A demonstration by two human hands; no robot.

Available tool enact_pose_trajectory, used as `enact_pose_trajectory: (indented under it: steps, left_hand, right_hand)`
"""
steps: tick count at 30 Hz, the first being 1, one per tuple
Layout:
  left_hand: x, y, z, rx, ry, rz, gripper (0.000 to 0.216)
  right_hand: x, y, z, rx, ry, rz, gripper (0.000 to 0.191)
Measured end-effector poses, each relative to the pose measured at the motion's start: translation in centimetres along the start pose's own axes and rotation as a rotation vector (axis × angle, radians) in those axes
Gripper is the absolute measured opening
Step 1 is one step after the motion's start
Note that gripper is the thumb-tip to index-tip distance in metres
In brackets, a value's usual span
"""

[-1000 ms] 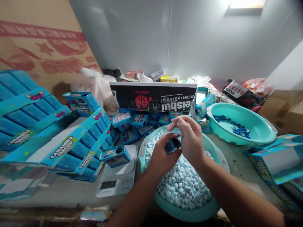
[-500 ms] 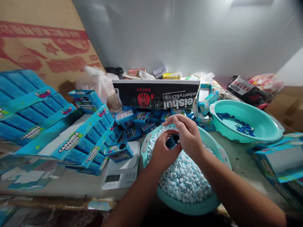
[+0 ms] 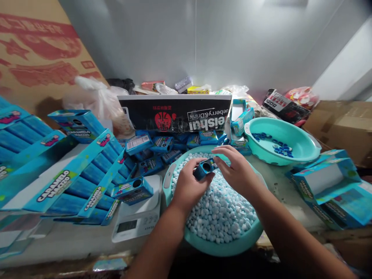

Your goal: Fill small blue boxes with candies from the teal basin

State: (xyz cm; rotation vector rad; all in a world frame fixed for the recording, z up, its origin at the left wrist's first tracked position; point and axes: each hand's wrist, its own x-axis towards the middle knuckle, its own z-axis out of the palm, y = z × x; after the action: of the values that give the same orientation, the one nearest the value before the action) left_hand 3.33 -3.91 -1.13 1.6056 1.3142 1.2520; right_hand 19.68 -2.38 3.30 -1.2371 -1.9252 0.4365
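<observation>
Left hand (image 3: 187,188) grips a small blue box (image 3: 204,168), fingers closed round its lower end; round hole faces the camera. Right hand (image 3: 236,174) pinches the box's far end with thumb and fingertips. Box sits above a teal basin (image 3: 174,176) heaped with pale candies (image 3: 221,215). Another box (image 3: 132,190) lies on the white scale (image 3: 136,217), left of the basin.

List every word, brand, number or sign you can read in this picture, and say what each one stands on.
"CARAMELO MACIZO": on the flap of the blue display carton at left.
"eishui" and "ueberry&Drink", upside down: on the black box behind the candy basin.
Red prints on the cardboard box and black box: not legible.
Label on the small box in the left hand and right hand: too small.
Scale display: unreadable.
</observation>
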Motion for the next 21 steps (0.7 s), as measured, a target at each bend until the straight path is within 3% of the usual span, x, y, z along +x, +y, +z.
enact_pose_trajectory:
  steps: [5, 13, 21]
  left_hand:
    - [-0.1, -0.3, -0.1, 0.017, -0.007, 0.033, 0.038]
    - [-0.3, 0.1, 0.0, 0.026, -0.013, 0.036, 0.037]
    - [-0.4, 0.4, 0.0, 0.034, 0.015, 0.056, 0.030]
  right_hand:
    - [-0.4, 0.8, -0.4, -0.161, -0.033, 0.054, 0.021]
    - [-1.0, -1.9, -0.1, -0.365, -0.055, 0.025, 0.030]
    - [-1.3, -2.6, 1.8, -0.089, 0.012, -0.074, 0.020]
